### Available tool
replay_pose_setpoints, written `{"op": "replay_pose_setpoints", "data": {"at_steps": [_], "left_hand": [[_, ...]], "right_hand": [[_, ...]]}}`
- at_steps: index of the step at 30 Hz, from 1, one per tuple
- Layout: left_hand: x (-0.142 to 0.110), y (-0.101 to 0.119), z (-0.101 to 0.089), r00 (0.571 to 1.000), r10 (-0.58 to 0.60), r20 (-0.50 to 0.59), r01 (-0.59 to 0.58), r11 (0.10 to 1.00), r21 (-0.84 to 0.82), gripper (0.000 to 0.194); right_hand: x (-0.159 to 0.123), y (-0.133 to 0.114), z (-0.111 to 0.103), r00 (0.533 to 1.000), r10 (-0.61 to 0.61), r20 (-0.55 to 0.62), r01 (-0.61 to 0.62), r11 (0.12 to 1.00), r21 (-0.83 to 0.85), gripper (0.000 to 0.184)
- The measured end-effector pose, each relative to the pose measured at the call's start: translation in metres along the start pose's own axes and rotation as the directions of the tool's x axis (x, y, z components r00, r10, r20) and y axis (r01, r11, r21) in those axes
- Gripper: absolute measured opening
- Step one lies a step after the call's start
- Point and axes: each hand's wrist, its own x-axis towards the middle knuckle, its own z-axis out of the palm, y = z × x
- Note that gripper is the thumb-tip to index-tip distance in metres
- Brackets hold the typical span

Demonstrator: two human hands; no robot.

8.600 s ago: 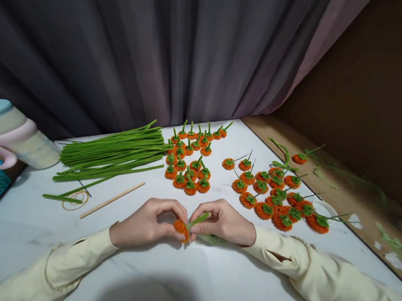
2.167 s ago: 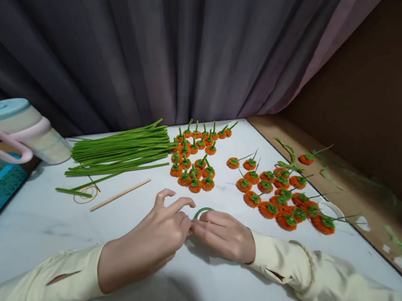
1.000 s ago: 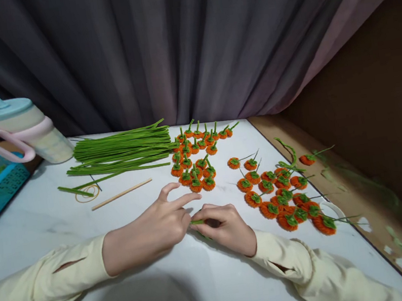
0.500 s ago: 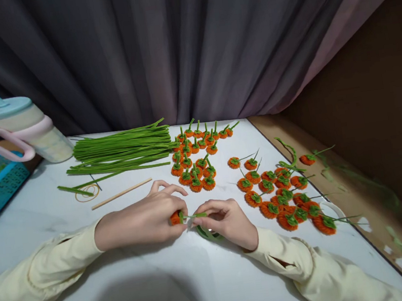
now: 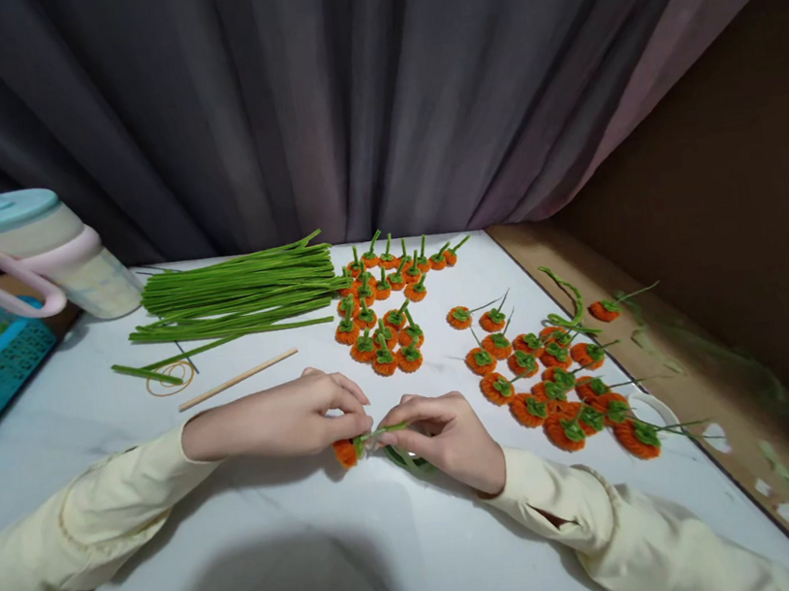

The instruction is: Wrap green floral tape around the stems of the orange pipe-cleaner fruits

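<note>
A small orange pipe-cleaner pumpkin (image 5: pixel 345 453) with a green top hangs tilted at the fingertips of my left hand (image 5: pixel 283 415). The thumb and a finger pinch it around the stem, where detail is too small to make out. My right hand (image 5: pixel 453 439) is closed, thumb against forefinger, on the green floral tape (image 5: pixel 391 428), which reaches across to the pumpkin's stem. Below the right fingers a roll of green tape (image 5: pixel 412 463) shows in part; the palm hides the remainder.
Green pipe cleaners (image 5: pixel 238 283) lie stacked at the back. Two groups of orange pumpkins (image 5: pixel 385 363) sit behind and right of my hands. A wooden stick (image 5: pixel 237 380), rubber bands (image 5: pixel 169 378), a tumbler (image 5: pixel 86 265) and a blue basket (image 5: pixel 1 390) are leftward.
My left fingers have shifted from around the pumpkin's body up to its stem, so more of the orange body shows below them. The right hand stays nearly in place.
</note>
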Motion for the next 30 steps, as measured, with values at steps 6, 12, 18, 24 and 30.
{"op": "replay_pose_setpoints", "data": {"at_steps": [6, 12, 18, 24, 30], "left_hand": [[0.0066, -0.0005, -0.0056, 0.97, -0.048, 0.239, 0.125, 0.939, -0.321, 0.028], [0.0063, -0.0011, -0.0041, 0.967, -0.053, 0.251, 0.135, 0.936, -0.324, 0.023], [0.0055, -0.0022, -0.0034, 0.97, -0.054, 0.238, 0.129, 0.941, -0.312, 0.023], [0.007, 0.0009, -0.0062, 0.962, -0.064, 0.265, 0.159, 0.923, -0.352, 0.028], [0.0075, 0.0041, -0.0088, 0.955, -0.091, 0.281, 0.192, 0.913, -0.359, 0.031]], "right_hand": [[-0.0003, 0.0005, -0.0005, 0.997, -0.075, 0.011, 0.075, 0.996, -0.051, 0.023], [-0.0004, 0.0022, -0.0009, 0.99, -0.139, 0.021, 0.14, 0.986, -0.089, 0.023], [-0.0007, 0.0012, -0.001, 0.989, -0.143, 0.029, 0.145, 0.985, -0.093, 0.021], [-0.0002, 0.0015, -0.0005, 0.991, -0.131, 0.035, 0.134, 0.986, -0.096, 0.017], [-0.0013, 0.0022, -0.0008, 0.992, -0.124, 0.031, 0.126, 0.988, -0.09, 0.018]]}}
